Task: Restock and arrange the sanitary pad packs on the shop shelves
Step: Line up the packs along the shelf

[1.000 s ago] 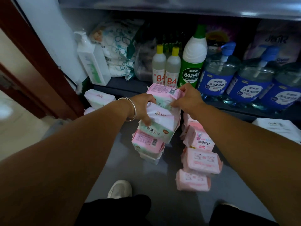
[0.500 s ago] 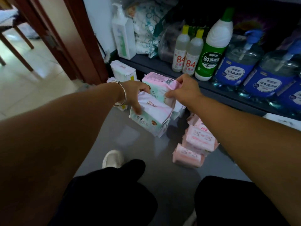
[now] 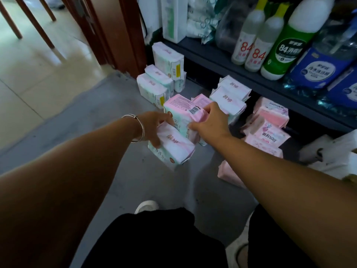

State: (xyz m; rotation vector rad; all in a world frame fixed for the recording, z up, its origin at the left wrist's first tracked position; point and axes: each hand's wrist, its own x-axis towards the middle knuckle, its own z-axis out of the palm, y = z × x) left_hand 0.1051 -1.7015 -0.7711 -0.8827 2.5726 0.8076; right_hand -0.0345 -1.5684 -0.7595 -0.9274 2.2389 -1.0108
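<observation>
Both hands, left hand (image 3: 154, 128) and right hand (image 3: 209, 124), pinch a stack of pink-and-mint plastic pad packs (image 3: 174, 144) above the grey floor (image 3: 116, 117), next needing a shelf slot.

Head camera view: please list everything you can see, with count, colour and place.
Held pad packs: two at least, pink and mint, between both hands above the floor.
White-mint packs: about four, on the floor by the door frame.
White-pink packs: small stack, under the shelf edge.
Pink packs: several, piled on the floor at right.
84 bottles: two, clear with yellow caps, on the shelf.
Green bottle: one, white top, beside them.
Blue-labelled jugs: at least two, at shelf right.
Bracelet: one, silver, left wrist.
Left hand: fingers on the lower pack.
Right hand: gripping the upper pack.
</observation>
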